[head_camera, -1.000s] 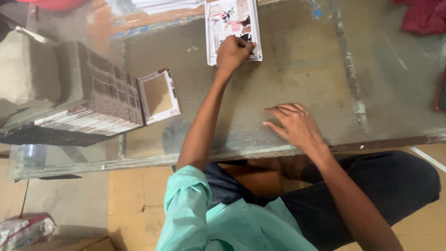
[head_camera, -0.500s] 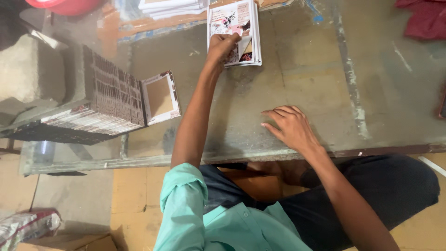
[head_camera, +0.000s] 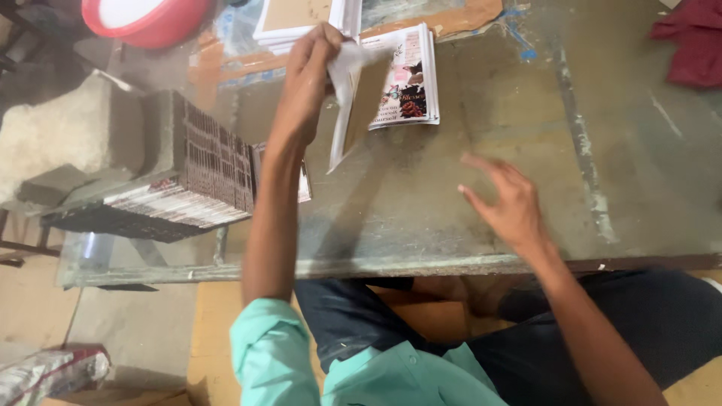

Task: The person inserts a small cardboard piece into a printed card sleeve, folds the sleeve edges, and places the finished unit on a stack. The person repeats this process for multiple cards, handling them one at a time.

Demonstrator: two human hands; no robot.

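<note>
Above the tabletop, one card is pinched in the left hand and has been lifted off the printed pile, where it lay flat half a second ago. The right hand (spread open, empty) has risen from the surface. One large block of stacked cards is seen at left, one red basin beyond.
</note>
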